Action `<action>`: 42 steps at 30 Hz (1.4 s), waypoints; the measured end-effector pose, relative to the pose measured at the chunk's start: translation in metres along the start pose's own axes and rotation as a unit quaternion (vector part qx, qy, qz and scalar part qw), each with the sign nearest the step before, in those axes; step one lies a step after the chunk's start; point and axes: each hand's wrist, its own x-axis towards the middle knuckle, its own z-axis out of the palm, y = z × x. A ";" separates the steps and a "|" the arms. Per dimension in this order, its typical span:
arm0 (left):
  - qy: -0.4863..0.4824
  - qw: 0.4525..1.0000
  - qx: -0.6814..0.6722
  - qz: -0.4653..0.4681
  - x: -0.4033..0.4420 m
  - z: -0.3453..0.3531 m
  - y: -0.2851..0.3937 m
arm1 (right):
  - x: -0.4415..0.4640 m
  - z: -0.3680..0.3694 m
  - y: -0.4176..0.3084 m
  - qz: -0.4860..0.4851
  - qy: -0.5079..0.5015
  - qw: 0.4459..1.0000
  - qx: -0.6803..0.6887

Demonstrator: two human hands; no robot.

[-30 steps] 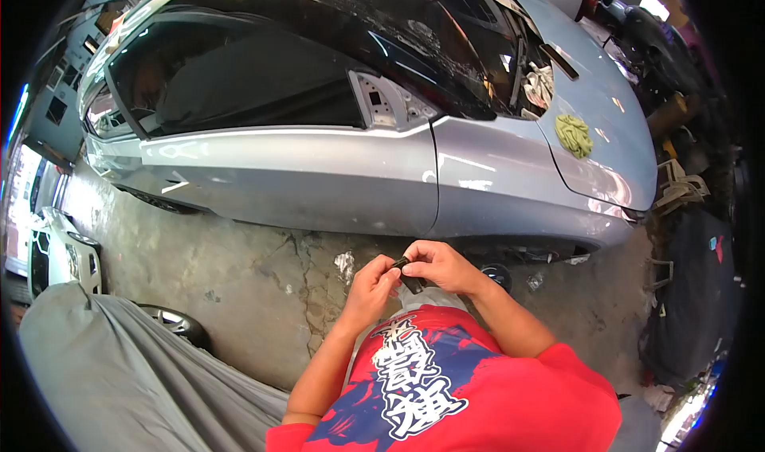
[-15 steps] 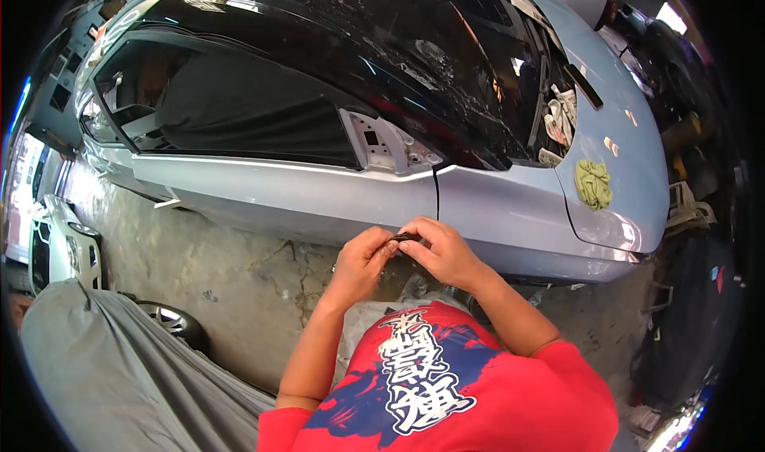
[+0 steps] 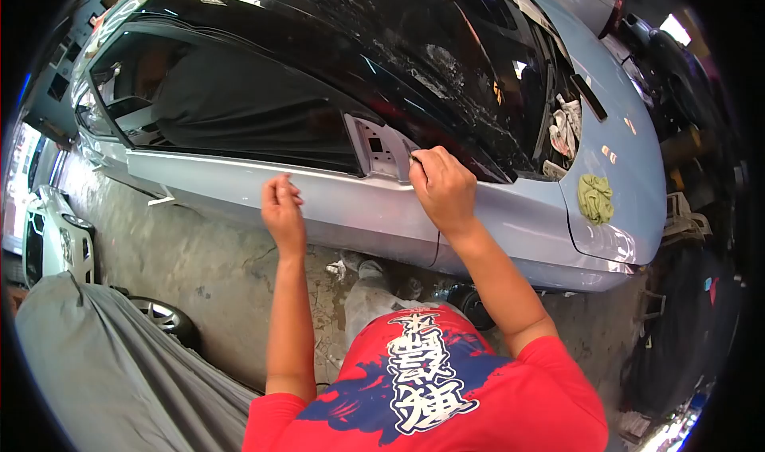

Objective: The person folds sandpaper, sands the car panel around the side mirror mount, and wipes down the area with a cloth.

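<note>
A silver-blue car [image 3: 319, 201] stands in front of me, its side facing me. My right hand [image 3: 443, 183] is closed in a pinch on a small dark piece at the front corner of the side window, by the bare metal mirror mount [image 3: 376, 144]. Most of that piece is hidden by the fingers. To the left, my left hand [image 3: 283, 205] is raised in front of the door below the window [image 3: 247, 109], fingers curled together; whatever they hold, if anything, is too small to make out.
A green cloth [image 3: 595, 199] lies on the hood, with crumpled paper [image 3: 565, 127] at the windshield base. A grey cover [image 3: 119, 364] drapes something at lower left beside a wheel [image 3: 163, 316]. A white bumper [image 3: 60, 241] is at far left. Chairs stand at right.
My hands have come apart. The right has moved up to the window corner with the small dark piece, the left up and leftward to the door. I am nearer the car.
</note>
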 end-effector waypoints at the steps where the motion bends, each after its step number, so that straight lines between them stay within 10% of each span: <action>1: 0.025 0.999 -0.004 0.033 0.012 -0.004 -0.008 | 0.002 0.004 0.001 -0.005 0.003 1.000 -0.017; 42: 0.045 0.986 0.114 0.113 0.020 -0.002 -0.061 | 0.005 0.019 0.000 -0.084 -0.020 0.985 -0.152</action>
